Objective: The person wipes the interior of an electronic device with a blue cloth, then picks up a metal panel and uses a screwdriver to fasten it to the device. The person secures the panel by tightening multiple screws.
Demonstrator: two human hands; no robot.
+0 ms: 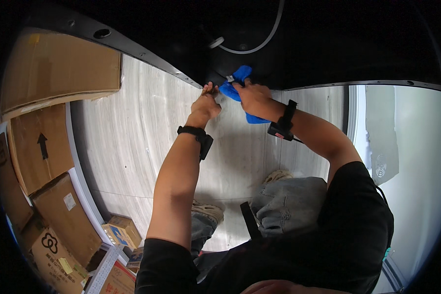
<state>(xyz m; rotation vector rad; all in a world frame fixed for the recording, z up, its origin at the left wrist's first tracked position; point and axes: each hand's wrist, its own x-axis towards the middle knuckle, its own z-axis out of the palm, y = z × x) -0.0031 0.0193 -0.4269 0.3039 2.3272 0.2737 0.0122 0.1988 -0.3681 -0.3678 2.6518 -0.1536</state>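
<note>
Ahead of me, a black cabinet-like body (328, 59) spans the top of the head view, with a metal lower edge. My right hand (256, 100) is closed on a blue cloth (241, 74), pressing it near the middle of that edge. Part of the cloth hangs below the hand. Just left of it, my left hand (207, 104) reaches to the same edge. Its fingertips are partly extended and touch the rim, and I see nothing held in it. A thin pale tube (252, 51) with a white round fitting (216, 42) loops above the cloth.
Cardboard boxes (59, 210) are stacked along the left, with a large one (68, 68) at the upper left. A small box (122, 231) sits low beside them. Pale wood-look flooring (147, 122) lies beneath. On the right stands a whitish panel (411, 147).
</note>
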